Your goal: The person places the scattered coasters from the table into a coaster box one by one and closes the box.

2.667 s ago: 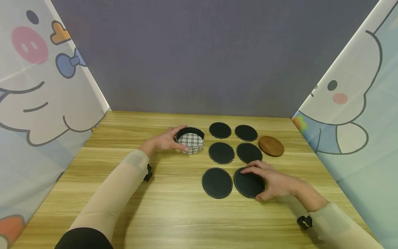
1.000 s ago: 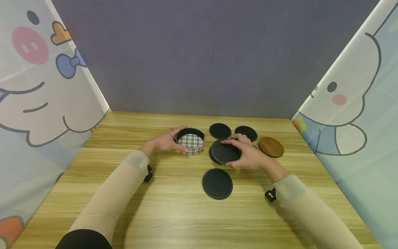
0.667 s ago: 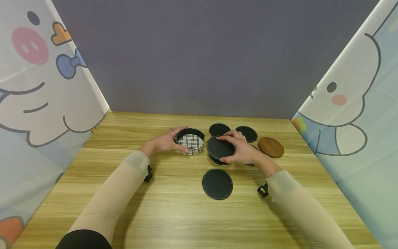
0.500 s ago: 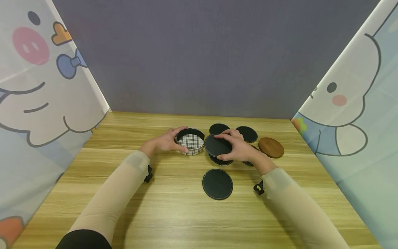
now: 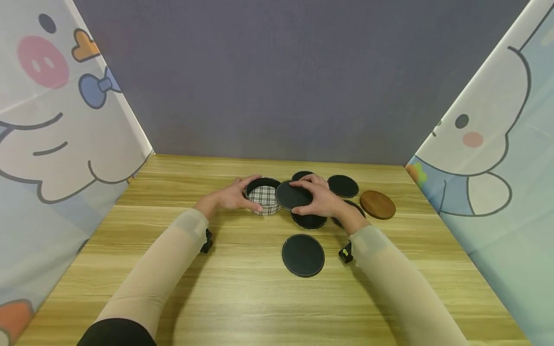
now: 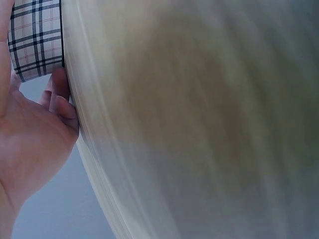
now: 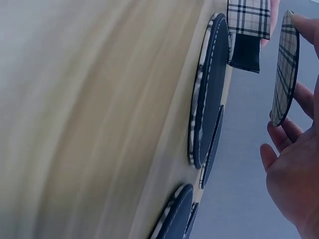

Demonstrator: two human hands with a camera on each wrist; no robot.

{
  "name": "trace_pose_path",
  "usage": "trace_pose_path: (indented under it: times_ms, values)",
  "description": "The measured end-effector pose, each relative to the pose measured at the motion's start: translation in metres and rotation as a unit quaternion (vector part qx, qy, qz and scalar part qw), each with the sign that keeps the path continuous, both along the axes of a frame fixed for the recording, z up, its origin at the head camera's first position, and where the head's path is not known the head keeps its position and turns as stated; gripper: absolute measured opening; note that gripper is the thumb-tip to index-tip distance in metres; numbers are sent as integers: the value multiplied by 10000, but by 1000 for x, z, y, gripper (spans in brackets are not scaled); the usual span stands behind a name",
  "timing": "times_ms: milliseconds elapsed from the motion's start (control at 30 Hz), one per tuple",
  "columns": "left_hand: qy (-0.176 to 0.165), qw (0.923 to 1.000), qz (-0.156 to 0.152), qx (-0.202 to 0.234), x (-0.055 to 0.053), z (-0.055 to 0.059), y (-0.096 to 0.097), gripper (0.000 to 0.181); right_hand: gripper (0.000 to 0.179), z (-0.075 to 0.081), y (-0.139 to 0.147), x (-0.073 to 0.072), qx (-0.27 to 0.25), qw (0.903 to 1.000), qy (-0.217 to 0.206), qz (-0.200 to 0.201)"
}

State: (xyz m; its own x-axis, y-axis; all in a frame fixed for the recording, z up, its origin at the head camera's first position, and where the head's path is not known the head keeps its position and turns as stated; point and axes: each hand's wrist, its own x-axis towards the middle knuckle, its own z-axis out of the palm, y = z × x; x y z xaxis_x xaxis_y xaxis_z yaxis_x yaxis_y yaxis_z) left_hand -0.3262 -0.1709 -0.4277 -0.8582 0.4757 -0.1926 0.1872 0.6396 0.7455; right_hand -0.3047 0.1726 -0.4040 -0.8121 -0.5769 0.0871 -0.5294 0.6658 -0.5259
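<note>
A round coaster holder with a plaid floor and dark inner wall stands on the table. My left hand grips its left side, thumb in front and fingers behind; the left wrist view catches its plaid outer wall. Raised above the table, a black round coaster is pinched by its edge in my right hand, partly over the holder's right rim. From the right wrist, that coaster's plaid underside shows, tilted and apart from the table. Below it lies another black coaster.
A single coaster lies nearer on the wooden table. Two sit at the back, the left one partly hidden and the right one whole. My right arm partly covers another. A brown wooden disc lies rightmost.
My right hand has picked up the front right coaster and carried it left and away from me, up to the holder's rim. My left hand has stayed at the holder.
</note>
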Motion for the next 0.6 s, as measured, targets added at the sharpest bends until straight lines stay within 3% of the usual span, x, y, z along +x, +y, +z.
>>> trace_pose_path:
  times_ms: [600]
  values:
    - [28, 9998, -120, -182, -3, 2, -2, 127, 83, 1, -36, -14, 158, 9998, -121, -73]
